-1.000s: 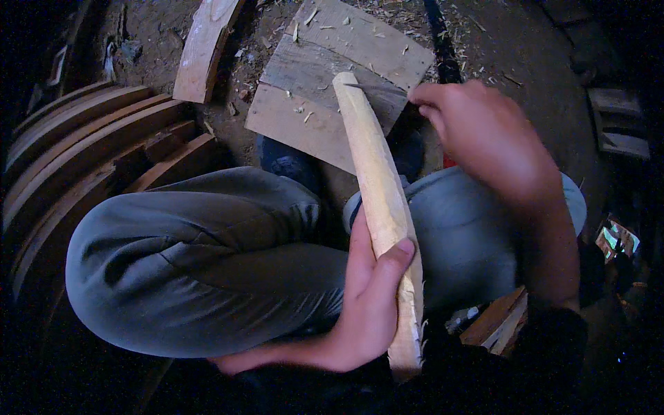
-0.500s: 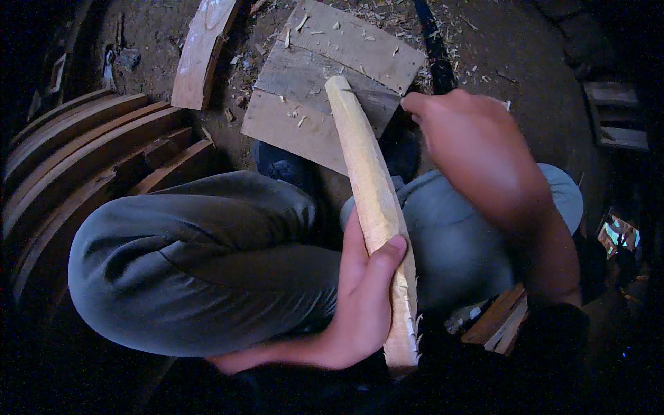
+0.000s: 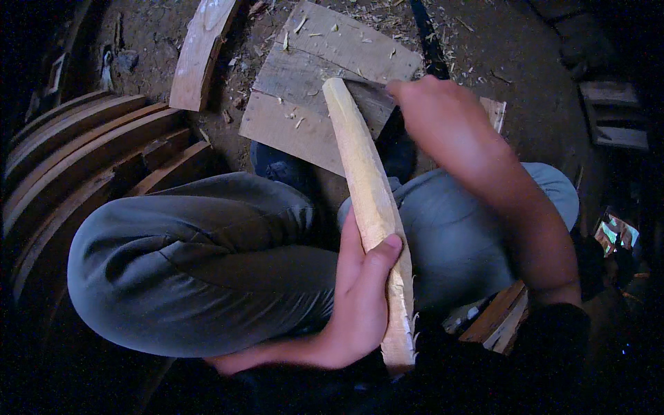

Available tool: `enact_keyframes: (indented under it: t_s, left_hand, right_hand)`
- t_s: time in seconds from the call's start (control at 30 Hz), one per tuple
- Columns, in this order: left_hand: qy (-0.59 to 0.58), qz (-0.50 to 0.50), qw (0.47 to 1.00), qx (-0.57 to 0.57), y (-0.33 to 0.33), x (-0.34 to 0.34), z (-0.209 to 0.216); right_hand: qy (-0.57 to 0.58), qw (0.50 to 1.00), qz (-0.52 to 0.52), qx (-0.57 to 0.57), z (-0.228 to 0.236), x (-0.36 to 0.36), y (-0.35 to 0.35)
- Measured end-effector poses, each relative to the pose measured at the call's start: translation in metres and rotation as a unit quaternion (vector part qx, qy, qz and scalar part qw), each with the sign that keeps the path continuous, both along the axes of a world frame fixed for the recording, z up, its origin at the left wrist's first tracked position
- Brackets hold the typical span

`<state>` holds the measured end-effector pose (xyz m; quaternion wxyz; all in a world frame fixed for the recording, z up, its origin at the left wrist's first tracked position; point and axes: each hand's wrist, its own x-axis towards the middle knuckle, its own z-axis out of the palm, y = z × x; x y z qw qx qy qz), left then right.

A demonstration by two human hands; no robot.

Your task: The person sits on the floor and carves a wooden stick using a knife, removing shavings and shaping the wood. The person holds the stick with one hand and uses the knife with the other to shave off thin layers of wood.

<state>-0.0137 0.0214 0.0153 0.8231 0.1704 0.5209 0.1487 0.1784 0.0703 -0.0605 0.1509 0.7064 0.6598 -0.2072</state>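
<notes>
A long, pale piece of whittled wood (image 3: 364,169) slants up from my lap, narrowing toward its far end, with small curls lifted along its near right edge. My left hand (image 3: 363,290) is wrapped round its lower part, thumb on top. Near the far end, my right hand (image 3: 443,111) is closed in a fist on what looks like a knife (image 3: 373,85). Its thin, dark blade reaches toward the wood's right edge; the handle is hidden in the fist. Below the wood's tip, a nailed plank board (image 3: 290,128) lies on the ground, scattered with shavings.
Curved wooden slats (image 3: 90,149) are stacked at the left. A loose plank (image 3: 200,59) lies beyond them. Shavings litter the dirt floor (image 3: 508,48). Split wood pieces (image 3: 499,318) lie by my right knee. A dark strip (image 3: 430,41) runs past the board's far right corner.
My right hand has shifted a little to the left and up, closer to the far end of the wood. The left hand keeps its hold, with the wood moved very slightly left.
</notes>
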Motion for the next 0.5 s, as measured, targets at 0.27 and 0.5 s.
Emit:
enact_keyframes:
  t_s: [0.27,0.5]
  left_hand:
    - [-0.015,0.035,0.999,-0.007,0.001,-0.005,-0.001]
    - [-0.071,0.103,0.992,-0.027,-0.013,0.01,-0.002]
  right_hand:
    - [0.091,0.995,-0.026,0.018,0.043,0.017,-0.004]
    - [0.059,0.998,-0.027,-0.008,0.059,0.018,0.003]
